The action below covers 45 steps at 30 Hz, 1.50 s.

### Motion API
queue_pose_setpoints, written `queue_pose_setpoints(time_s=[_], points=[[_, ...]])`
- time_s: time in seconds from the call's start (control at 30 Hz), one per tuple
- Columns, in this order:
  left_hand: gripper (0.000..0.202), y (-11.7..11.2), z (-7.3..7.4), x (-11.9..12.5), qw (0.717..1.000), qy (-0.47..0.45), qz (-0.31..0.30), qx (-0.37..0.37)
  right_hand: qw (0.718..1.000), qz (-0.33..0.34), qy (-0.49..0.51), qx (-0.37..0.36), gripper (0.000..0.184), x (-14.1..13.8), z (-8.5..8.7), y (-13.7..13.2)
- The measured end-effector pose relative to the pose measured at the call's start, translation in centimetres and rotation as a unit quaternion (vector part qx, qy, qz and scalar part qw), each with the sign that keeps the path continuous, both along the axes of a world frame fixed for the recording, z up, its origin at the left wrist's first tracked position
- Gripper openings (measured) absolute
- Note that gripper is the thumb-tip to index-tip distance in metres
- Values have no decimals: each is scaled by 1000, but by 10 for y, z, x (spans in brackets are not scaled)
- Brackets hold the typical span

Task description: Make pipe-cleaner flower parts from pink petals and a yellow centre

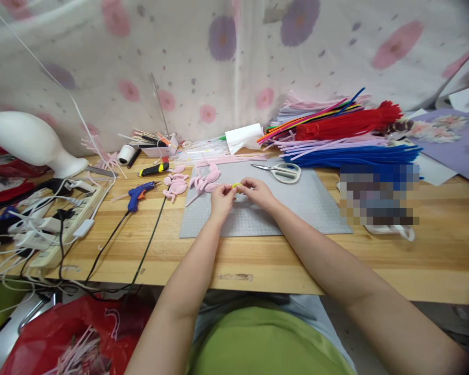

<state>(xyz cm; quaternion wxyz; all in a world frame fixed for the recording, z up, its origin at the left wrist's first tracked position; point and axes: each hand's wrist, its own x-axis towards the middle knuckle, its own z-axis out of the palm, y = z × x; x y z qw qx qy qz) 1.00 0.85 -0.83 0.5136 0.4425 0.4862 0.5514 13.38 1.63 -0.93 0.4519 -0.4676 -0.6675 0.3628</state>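
Over the grey cutting mat (297,213), my left hand (222,202) and my right hand (258,194) meet, fingertips pinched together. Between them is a small curved yellow piece (237,186), which looks like pipe cleaner; both hands grip it, and the fingers partly hide it. Just left of my left hand lie pink pipe-cleaner shapes (211,176), some on the mat's edge, with more pink looped pieces (175,186) on the wood beside it. Scissors (284,173) with pale handles rest, blades to the left, on the back of the mat beyond my right hand.
Bundles of blue (359,155) and red pipe cleaners (352,122) are piled at the back right. A blue glue gun (136,195), a yellow-black cutter (153,170) and a cabled power strip (74,224) lie left. A white foam head (31,138) stands far left. A red bag (82,317) hangs below.
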Motion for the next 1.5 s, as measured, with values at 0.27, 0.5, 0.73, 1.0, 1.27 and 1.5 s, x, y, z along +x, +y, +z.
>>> queue_pose_setpoints(time_s=[0.27, 0.5, 0.73, 1.0, 1.27, 1.5], points=[[14, 8, -11, -11, 980, 171, -58, 85, 996, -36, -74, 35, 22, 10, 1, 3], [23, 5, -11, -6, 992, 96, -75, 20, 997, -59, -39, 41, 19, 8, 4, 3], [32, -2, 2, -4, 997, -12, -67, -37, 997, -68, -10, 29, 19, 9, 6, 2], [23, -5, 7, -1, 992, -114, 5, -58, 999, -26, -23, 21, 19, 2, 4, -4], [13, -5, 4, 5, 986, -142, 83, -33, 996, -2, -83, 32, 21, -8, -1, -7], [17, -6, 4, 6, 991, -106, 79, -9, 999, -29, -35, 15, 21, -10, 0, -5]])
